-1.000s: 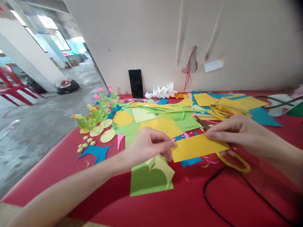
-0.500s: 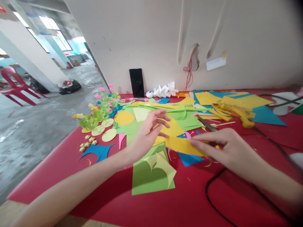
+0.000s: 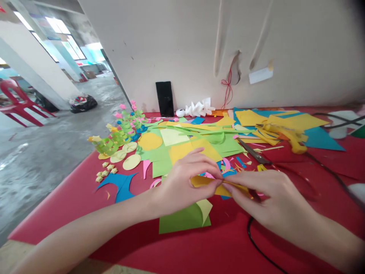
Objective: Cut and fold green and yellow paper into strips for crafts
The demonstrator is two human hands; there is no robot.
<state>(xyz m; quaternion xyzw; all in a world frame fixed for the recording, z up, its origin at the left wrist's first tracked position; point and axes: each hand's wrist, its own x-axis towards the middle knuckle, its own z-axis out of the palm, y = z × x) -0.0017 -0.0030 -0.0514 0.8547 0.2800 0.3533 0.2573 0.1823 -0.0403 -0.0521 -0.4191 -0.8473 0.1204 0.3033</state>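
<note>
Between my hands is a yellow paper strip (image 3: 199, 181), tilted and pinched near its middle. My left hand (image 3: 188, 179) is closed on it between thumb and fingers, and my right hand (image 3: 265, 190) pinches it right beside, the fingertips nearly touching. Part of the strip is hidden behind the fingers. Beneath my hands lie a green paper sheet (image 3: 176, 224) and a pale yellow cut-out scrap (image 3: 205, 208). Scissors (image 3: 256, 155) with red handles rest just beyond my right hand.
Left on the red table (image 3: 68, 198) stand green paper crowns (image 3: 114, 140) with pale discs (image 3: 131, 162) and small folded stars (image 3: 106, 171). A phone (image 3: 164, 99) leans on the wall. At right lie a yellow glue gun (image 3: 288, 137) and its black cord (image 3: 253, 243).
My left hand has come right and down, closing from open onto the yellow strip. The strip now tilts edge-on between both hands. The scissors' red handles show more.
</note>
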